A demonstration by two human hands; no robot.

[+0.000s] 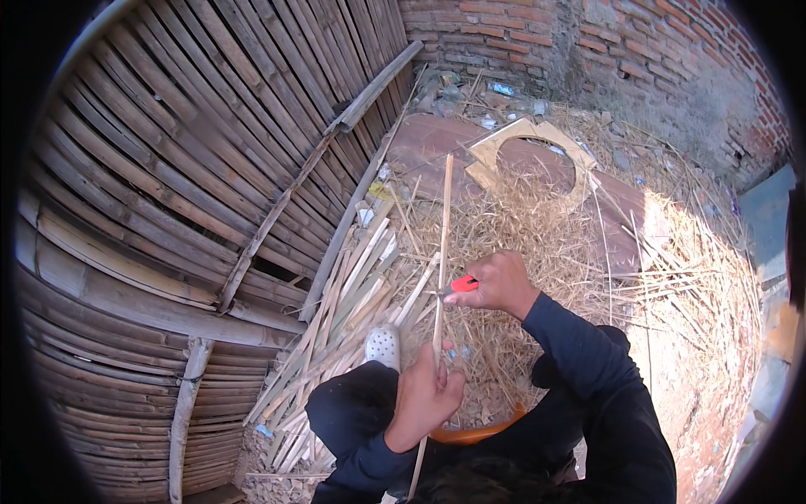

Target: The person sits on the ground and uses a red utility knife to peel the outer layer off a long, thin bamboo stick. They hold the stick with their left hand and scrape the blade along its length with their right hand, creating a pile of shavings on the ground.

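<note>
My left hand [426, 393] grips a long thin bamboo strip [442, 235] near its lower part, holding it upright and pointing away from me. My right hand [497, 281] holds a knife with a red handle [463, 284], and its blade rests against the strip about halfway up. The strip's lower end runs down past my left wrist toward my lap. My dark sleeves and dark trousers fill the lower middle, with one white perforated clog [384, 344] showing on my foot.
A woven bamboo wall [168, 185] fills the left. Several split bamboo strips [353, 302] lie at its base beside a heap of shavings [520, 227]. A plywood piece with a round cutout [529, 139] lies on a reddish board, before a brick wall [604, 42].
</note>
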